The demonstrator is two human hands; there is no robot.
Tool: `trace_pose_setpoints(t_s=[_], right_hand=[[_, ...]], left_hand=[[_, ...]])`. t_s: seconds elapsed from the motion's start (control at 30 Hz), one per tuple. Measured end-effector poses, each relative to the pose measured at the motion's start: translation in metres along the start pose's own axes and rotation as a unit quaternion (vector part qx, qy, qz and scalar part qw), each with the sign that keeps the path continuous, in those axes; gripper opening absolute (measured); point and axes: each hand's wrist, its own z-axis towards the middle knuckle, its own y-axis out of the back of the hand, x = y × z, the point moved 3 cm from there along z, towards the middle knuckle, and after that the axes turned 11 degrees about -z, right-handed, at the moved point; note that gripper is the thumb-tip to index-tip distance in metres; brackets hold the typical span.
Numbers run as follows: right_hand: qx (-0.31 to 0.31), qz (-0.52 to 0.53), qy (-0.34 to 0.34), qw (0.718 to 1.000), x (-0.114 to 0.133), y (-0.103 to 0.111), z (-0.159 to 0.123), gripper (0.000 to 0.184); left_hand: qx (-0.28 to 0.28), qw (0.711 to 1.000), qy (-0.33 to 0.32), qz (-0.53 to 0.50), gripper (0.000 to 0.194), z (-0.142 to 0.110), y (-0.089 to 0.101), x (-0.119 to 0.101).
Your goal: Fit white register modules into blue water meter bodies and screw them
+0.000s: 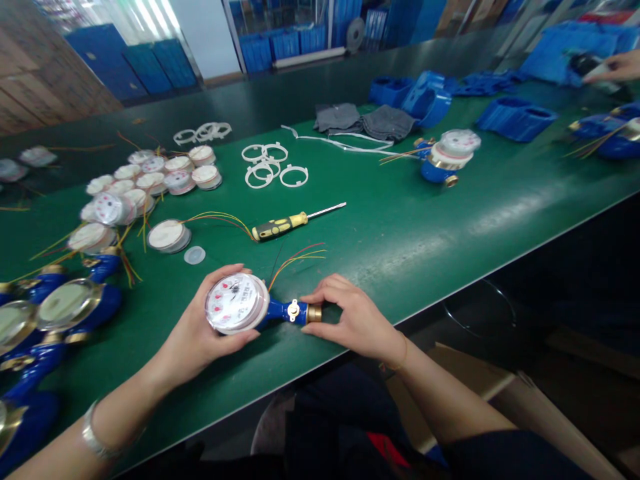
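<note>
A water meter (237, 303) with a round white dial and a blue body lies near the front edge of the green table. My left hand (210, 327) is wrapped round its dial end, thumb along the near side. My right hand (345, 313) pinches the brass threaded end of its blue pipe, which carries a small brass valve. Red, yellow and dark wires stick up behind the dial. Beyond the meter lies a yellow-and-black screwdriver (280, 227), its shaft pointing right. A round dial unit (169, 236) and a small clear disc (195, 255) lie behind my left hand.
Several blue meter bodies (70, 307) crowd the left. Behind them are clustered dial units (150, 180) with wires, and white rings (260, 175). Another meter (450, 157), grey cloths (363, 121) and blue covers (515, 119) lie to the right. A co-worker's hand (620, 68) is at far right.
</note>
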Motion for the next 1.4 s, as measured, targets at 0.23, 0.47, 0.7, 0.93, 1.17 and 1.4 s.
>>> trace_pose_setpoints(t_s=[0.23,0.47,0.7,0.93,1.17,1.4], right_hand=[[-0.006,-0.014,0.001,1.0,-0.001,-0.001,-0.001,0.033],[0.012,-0.024,-0.008,1.0,0.002,0.004,0.0,0.032],[-0.072,-0.09,-0.096,0.989,-0.009,0.005,0.029,0.037],[-0.012,0.161,-0.188,0.969,0.02,-0.024,0.047,0.044],[0.056,0.344,-0.216,0.912,0.032,-0.055,0.071,0.04],[0.084,0.382,-0.257,0.884,0.032,-0.056,0.082,0.042]], left_hand=[[0.001,1.0,-0.002,-0.007,0.09,0.0,0.001,0.0],[0.021,0.999,0.019,-0.022,0.105,0.0,0.005,0.001],[0.062,0.996,0.07,0.011,0.095,-0.017,0.023,-0.002],[0.03,0.996,0.086,0.025,0.071,-0.031,0.026,-0.011],[-0.003,0.994,0.098,0.042,0.065,-0.038,0.021,-0.009],[0.001,0.983,0.1,0.156,0.066,-0.035,0.02,-0.011]])
